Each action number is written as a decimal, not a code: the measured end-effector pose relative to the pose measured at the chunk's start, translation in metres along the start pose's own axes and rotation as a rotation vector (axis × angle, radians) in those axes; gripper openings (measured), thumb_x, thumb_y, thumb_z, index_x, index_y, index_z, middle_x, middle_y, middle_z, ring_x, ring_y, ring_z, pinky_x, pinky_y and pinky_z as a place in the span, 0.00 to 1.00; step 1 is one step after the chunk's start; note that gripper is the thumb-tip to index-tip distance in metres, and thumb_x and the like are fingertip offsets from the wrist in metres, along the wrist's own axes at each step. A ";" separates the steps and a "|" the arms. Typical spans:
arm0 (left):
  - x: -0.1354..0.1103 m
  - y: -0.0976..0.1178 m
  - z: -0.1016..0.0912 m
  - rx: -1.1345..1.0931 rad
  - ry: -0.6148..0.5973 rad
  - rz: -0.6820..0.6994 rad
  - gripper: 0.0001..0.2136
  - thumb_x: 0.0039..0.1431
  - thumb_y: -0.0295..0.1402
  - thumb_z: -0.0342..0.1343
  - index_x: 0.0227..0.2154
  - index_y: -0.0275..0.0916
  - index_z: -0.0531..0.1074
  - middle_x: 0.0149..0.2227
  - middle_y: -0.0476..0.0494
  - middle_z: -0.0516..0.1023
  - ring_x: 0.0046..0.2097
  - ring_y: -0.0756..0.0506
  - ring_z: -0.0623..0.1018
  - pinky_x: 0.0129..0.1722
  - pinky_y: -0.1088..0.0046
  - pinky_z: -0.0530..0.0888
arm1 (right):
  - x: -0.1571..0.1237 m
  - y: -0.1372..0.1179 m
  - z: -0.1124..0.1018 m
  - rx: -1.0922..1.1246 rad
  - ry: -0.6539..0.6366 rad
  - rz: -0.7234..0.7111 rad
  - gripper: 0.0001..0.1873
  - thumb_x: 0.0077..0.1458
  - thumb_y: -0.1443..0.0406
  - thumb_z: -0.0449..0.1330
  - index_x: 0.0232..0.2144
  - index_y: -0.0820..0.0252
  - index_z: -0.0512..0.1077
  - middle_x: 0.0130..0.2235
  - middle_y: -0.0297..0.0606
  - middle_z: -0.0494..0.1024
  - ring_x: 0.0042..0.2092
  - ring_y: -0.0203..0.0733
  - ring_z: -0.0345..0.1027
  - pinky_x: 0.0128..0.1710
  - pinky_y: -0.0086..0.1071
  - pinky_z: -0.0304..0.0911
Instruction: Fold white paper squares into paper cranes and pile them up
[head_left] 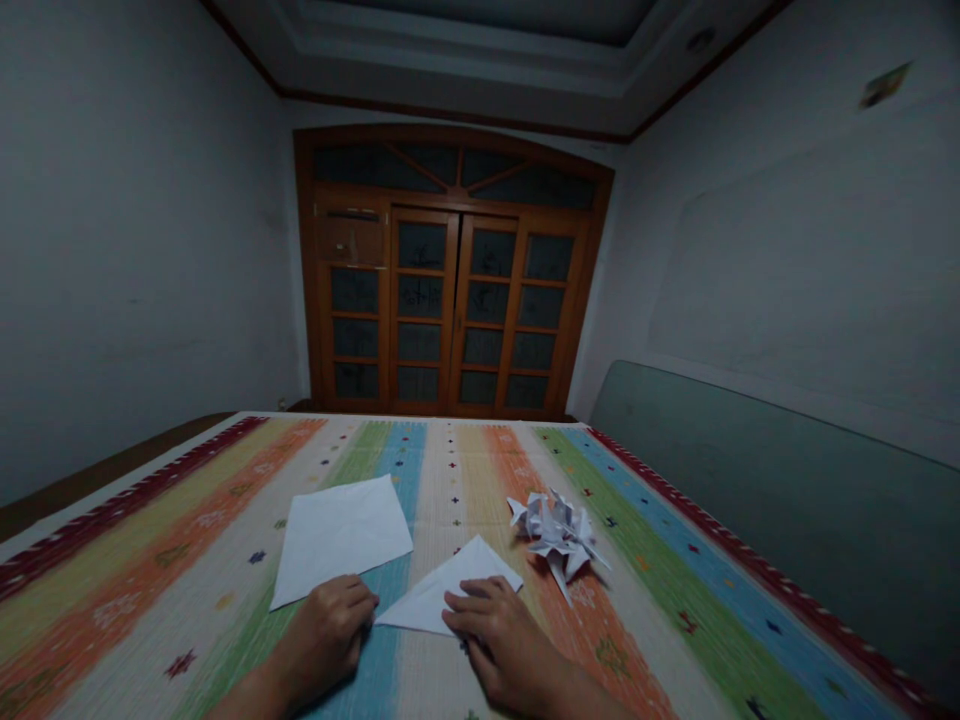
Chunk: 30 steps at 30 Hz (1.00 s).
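Note:
A sheet of white paper (pixel 429 600), folded to a pointed shape, lies on the striped tablecloth in front of me. My right hand (pixel 499 635) rests on its right part, fingers stretched out and slightly apart, hiding its lower right edge. Close by the paper's left tip is my left hand (pixel 330 625), closed with the fingers curled in; whether anything is inside them is hidden. Just beyond the left hand lies a flat, unfolded white sheet (pixel 341 535). To the right of the folded paper sits a cluster of folded paper pieces (pixel 559 535) with sharp points, perhaps origami.
A colourful striped tablecloth (pixel 675 620) covers the table. Along the right side runs a pale green backrest or panel (pixel 750 440) by the wall. Wooden double doors (pixel 457 310) with glass panes stand beyond the table's far edge.

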<state>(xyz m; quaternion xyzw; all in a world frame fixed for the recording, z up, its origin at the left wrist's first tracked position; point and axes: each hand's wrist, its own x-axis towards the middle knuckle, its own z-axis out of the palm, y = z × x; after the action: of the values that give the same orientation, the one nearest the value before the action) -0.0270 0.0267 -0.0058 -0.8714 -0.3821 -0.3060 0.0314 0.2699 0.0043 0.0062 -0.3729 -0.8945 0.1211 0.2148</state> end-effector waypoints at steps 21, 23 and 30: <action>0.008 0.033 0.009 -0.255 -0.347 0.045 0.38 0.68 0.33 0.59 0.73 0.56 0.44 0.73 0.45 0.58 0.70 0.35 0.64 0.67 0.51 0.66 | -0.006 0.002 0.002 0.070 0.054 -0.004 0.33 0.57 0.73 0.54 0.65 0.60 0.62 0.61 0.50 0.74 0.60 0.51 0.67 0.63 0.44 0.62; 0.010 0.033 0.007 -0.250 -0.395 0.036 0.36 0.70 0.34 0.57 0.73 0.57 0.45 0.73 0.46 0.56 0.71 0.35 0.61 0.68 0.49 0.65 | -0.008 0.009 0.007 0.072 0.112 -0.024 0.34 0.55 0.75 0.53 0.64 0.59 0.63 0.61 0.49 0.74 0.60 0.50 0.68 0.63 0.44 0.63; 0.008 0.027 0.017 -0.192 -0.340 -0.028 0.25 0.71 0.32 0.56 0.68 0.54 0.62 0.71 0.43 0.62 0.70 0.34 0.65 0.66 0.46 0.66 | -0.005 0.034 0.026 -0.120 0.219 0.338 0.32 0.48 0.77 0.55 0.56 0.59 0.73 0.65 0.51 0.69 0.66 0.61 0.61 0.67 0.61 0.53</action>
<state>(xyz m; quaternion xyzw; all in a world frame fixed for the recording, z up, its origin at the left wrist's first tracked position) 0.0041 0.0180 -0.0103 -0.9041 -0.3631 -0.1897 -0.1212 0.2819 0.0227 -0.0307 -0.5408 -0.7961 0.0608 0.2646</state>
